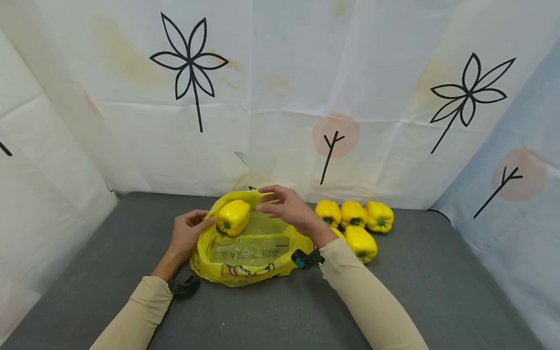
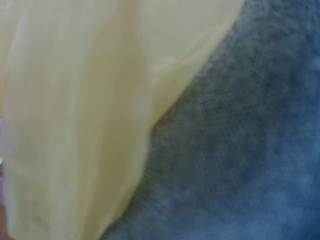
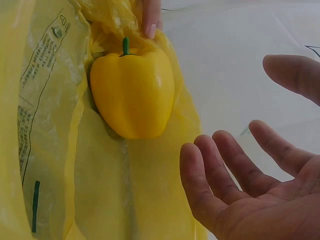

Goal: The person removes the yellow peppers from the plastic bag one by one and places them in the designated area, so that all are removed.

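A yellow plastic bag lies with its mouth spread wide, and one yellow bell pepper rests inside it at the left. My left hand pinches the bag's left rim, thumb on the inner side. Over the bag's right part hovers my right hand, its fingers apart and holding nothing. In the right wrist view, the pepper has its green stem toward the left thumb, and the right hand is spread with an unfilled palm. Blurred bag plastic fills much of the left wrist view.
Several more yellow bell peppers stand grouped right of the bag, one partly hidden behind the right wrist. A dark grey table bears everything. Behind it hangs a pale curtain with flower drawings.
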Motion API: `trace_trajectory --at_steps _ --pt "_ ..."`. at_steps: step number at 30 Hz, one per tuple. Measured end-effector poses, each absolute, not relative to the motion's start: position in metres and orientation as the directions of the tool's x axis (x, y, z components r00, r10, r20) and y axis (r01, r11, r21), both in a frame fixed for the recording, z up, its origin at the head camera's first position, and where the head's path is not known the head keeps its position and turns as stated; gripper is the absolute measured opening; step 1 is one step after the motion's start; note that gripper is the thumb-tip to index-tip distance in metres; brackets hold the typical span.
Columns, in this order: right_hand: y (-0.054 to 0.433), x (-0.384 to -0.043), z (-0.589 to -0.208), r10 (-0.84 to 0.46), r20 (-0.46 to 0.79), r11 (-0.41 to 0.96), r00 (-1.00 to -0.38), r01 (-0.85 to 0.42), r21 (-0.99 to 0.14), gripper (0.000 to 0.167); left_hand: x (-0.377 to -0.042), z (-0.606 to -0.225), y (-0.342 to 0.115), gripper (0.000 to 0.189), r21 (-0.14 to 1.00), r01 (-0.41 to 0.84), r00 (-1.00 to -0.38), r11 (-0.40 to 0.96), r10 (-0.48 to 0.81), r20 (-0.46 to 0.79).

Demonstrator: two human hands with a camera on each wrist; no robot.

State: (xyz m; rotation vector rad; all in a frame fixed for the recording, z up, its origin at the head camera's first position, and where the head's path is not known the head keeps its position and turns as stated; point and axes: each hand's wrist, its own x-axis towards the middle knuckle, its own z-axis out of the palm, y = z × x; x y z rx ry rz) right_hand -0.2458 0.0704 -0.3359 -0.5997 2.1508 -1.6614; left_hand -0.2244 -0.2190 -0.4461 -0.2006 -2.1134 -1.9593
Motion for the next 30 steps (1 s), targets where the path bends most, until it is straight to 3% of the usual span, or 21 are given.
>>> trace_trajectory --at_steps 19,30 --pt "0.044 -0.259 -0.349 -0.492 -0.068 0.243 -0.868 -0.061 -0.968 0.054 -0.223 -0.444 -0.218 0.031 0.96 0.266 -0.96 0.083 -0.07 0.272" --pt "0.03 -0.26 -0.366 -0.438 -0.09 0.262 -0.894 -0.031 -0.965 0.062 -0.223 -0.444 -0.218 0.031 0.959 0.271 -0.959 0.087 -0.067 0.277"
